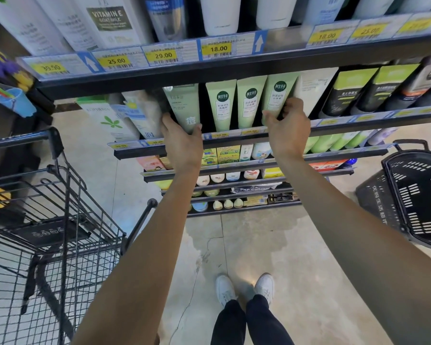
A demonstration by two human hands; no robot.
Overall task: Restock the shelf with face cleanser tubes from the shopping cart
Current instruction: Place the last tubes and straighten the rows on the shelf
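Your left hand (182, 143) grips grey-green cleanser tube (186, 108) on shelf (234, 139); right hand (288, 125) pinches light-green tube (278, 95) beside it. Tubes probably light, soft, slippery: hold low, near cap.

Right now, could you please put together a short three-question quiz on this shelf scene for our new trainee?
1. True or false: the left hand grips the sage-green tube at its lower end.
2. Which tube does the right hand hold? A) the white tube B) the rightmost light green tube C) a black and lime tube
3. Fill in: the wire shopping cart stands to the person's ____, the black plastic basket on the other side.

Key: 1 true; 2 B; 3 left.
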